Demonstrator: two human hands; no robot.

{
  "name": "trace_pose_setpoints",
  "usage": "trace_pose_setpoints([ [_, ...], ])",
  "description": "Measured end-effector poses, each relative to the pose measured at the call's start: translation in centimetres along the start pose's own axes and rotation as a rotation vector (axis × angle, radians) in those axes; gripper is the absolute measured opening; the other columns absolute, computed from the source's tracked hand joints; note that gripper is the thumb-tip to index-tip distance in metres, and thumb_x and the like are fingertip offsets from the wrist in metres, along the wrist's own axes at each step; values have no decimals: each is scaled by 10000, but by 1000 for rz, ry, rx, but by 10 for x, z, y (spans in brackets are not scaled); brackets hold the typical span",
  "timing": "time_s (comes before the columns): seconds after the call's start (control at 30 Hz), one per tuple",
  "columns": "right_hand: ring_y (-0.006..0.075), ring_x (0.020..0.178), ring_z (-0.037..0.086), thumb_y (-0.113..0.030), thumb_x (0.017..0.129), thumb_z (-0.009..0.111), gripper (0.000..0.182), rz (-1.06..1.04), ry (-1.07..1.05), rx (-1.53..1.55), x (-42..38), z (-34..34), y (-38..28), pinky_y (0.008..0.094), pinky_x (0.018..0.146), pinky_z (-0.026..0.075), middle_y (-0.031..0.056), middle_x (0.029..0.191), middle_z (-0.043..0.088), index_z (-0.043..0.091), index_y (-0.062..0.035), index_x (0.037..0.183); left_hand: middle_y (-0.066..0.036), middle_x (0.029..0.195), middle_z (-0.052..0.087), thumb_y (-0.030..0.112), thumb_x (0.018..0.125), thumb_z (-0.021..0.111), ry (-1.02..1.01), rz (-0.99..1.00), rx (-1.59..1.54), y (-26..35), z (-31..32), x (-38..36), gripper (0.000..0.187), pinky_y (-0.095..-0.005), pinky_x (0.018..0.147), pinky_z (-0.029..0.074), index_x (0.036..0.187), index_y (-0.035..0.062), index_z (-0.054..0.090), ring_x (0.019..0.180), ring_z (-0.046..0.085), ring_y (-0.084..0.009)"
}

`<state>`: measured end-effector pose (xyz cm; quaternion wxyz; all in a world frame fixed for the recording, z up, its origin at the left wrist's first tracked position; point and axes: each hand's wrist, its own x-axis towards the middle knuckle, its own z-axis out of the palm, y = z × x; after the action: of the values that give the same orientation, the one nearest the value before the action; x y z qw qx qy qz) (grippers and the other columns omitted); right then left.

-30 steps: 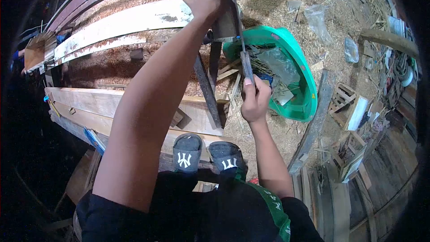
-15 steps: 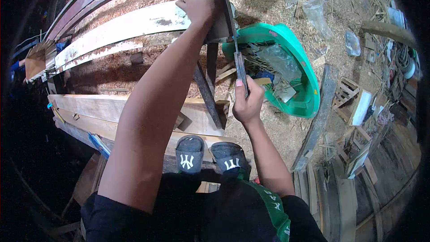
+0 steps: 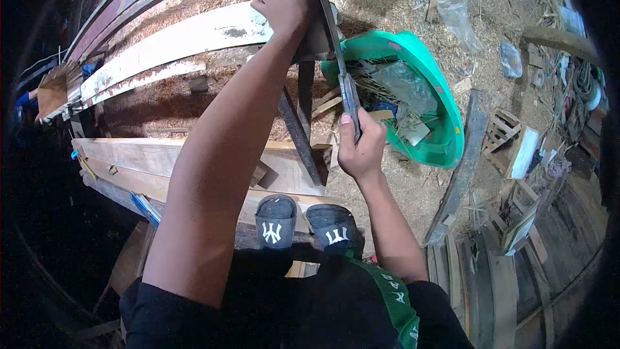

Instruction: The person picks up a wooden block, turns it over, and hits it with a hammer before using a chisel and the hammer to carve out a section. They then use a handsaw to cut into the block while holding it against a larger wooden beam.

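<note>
My right hand (image 3: 360,145) is closed round the handle of what looks like a hand saw (image 3: 344,68), seen almost edge-on. Its narrow blade runs up and away along the right edge of a wooden board (image 3: 314,45). At the far end, my left hand (image 3: 289,5) is wrapped over this board and holds it down, and its fingertips are close to the blade's far part. The board lies on the end of a raised bench with a white-painted plank (image 3: 181,42). My forearm and hand cover much of the board.
Right of the saw stands a green plastic tub (image 3: 445,123) holding scraps and clear plastic. Long planks (image 3: 135,152) lie to the left, near my sandals (image 3: 276,223). A dark beam (image 3: 462,161) and a small wooden crate (image 3: 504,136) are on the sawdust-covered ground.
The saw has shifted slightly, its blade now tilted a little and showing more of its side. My right hand has moved very slightly; my left hand stays on the board.
</note>
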<state>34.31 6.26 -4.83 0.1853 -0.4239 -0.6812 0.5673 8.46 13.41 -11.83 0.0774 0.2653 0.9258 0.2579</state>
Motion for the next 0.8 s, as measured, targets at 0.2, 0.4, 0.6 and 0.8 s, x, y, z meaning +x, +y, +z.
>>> trace_pose_setpoints([
  [0.2,260,450,556,-141,928,571,219,-40,-23,54,0,-2,5,373,473,408,123,538,514,541,-7,758,-212,926,727,407,1030,366,40,26,51,2,2,-1,513,-618,1086,215,978,107,778,941,679,-405],
  [0.4,158,485,388,-211,944,552,331,-14,-6,133,-2,-1,10,344,491,286,60,537,404,458,-31,683,-210,933,725,400,1029,367,70,24,68,5,3,-2,509,-600,1077,233,980,99,775,957,671,-413],
  [0.6,177,466,469,-154,943,560,207,-51,-19,112,-2,-3,14,340,481,366,82,550,456,560,-3,801,-208,946,725,400,1032,374,52,16,77,4,2,-2,504,-595,1075,239,986,94,772,952,669,-412],
  [0.8,224,463,485,-135,934,565,184,-79,-8,87,-2,-2,18,353,486,378,114,560,472,565,-2,807,-205,942,724,408,1033,372,81,35,48,3,3,-1,511,-603,1077,231,974,95,772,950,667,-401],
])
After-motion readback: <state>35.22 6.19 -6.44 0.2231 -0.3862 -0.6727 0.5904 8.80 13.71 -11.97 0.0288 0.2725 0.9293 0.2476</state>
